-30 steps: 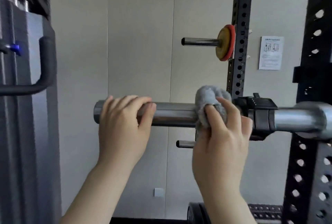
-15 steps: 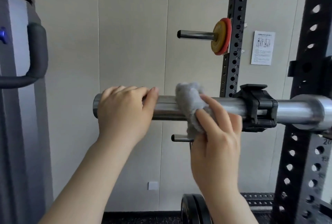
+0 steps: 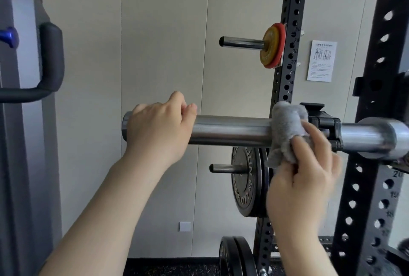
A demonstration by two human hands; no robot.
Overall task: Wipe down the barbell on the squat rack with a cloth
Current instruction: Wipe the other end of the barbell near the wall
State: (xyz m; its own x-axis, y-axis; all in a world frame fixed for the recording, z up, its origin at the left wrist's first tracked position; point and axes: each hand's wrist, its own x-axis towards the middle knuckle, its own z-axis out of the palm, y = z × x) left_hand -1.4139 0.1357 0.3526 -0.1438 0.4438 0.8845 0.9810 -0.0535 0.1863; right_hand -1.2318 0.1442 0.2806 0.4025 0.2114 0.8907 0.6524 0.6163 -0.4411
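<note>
**Wiping the barbell sleeve**

A black squat rack (image 3: 285, 89) is holding a steel barbell (image 3: 230, 130). The left hand (image 3: 159, 129) is curling over the barbell's outer end. The right hand (image 3: 303, 178) is pinching a grey cloth (image 3: 285, 129) around the barbell, beside its black collar (image 3: 327, 125). Wiping seems midway; the bare middle stretch likely remains. The upright's hole numbers are reading 24 to 27.

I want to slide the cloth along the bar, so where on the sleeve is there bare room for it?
The barbell sleeve is bare between the left hand near its end and the grey cloth. It is crowded to the right: the right hand holds the cloth against the black collar.
</note>
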